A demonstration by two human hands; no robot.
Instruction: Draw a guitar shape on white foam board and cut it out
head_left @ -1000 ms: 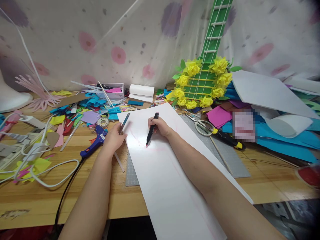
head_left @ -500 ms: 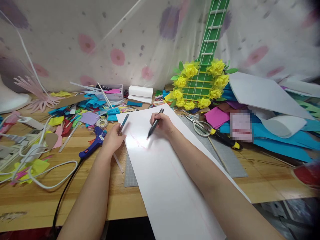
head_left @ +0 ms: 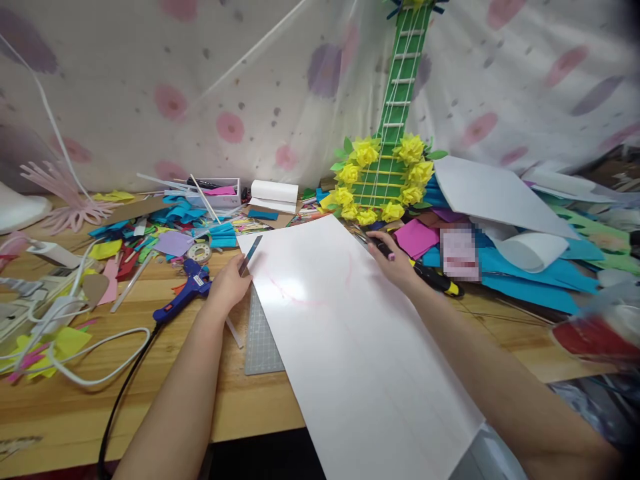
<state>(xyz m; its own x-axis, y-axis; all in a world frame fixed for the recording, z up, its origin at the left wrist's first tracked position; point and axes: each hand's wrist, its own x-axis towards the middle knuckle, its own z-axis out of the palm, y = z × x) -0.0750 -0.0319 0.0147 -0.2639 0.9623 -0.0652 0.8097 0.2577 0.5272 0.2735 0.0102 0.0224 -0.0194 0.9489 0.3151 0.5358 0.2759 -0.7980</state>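
Note:
A large white board [head_left: 350, 353] lies at a slant over a grey cutting mat [head_left: 263, 340], with faint pink curved lines drawn on its far half. At the board's left edge, my left hand [head_left: 231, 281] is closed on a narrow dark flat strip [head_left: 251, 255] that points up and right; its exact kind is unclear. My right hand [head_left: 395, 261] is at the board's right edge with its fingers closed around a black marker [head_left: 381, 247], whose pinkish tip points right and down. The scissors beside that hand are mostly hidden behind it.
Left of the board lies a blue glue gun [head_left: 183, 293] with a black cord. A white cable and power strip [head_left: 35, 300] fill the far left. Paper scraps and a tape roll [head_left: 199, 251] lie behind. A green flowered paper guitar [head_left: 387, 160] stands at the back. A yellow-black cutter [head_left: 437, 279] lies right.
My right hand, with the marker, has moved right from above the board to its right edge. More pink curved line shows on the board. My left hand stays at the left edge.

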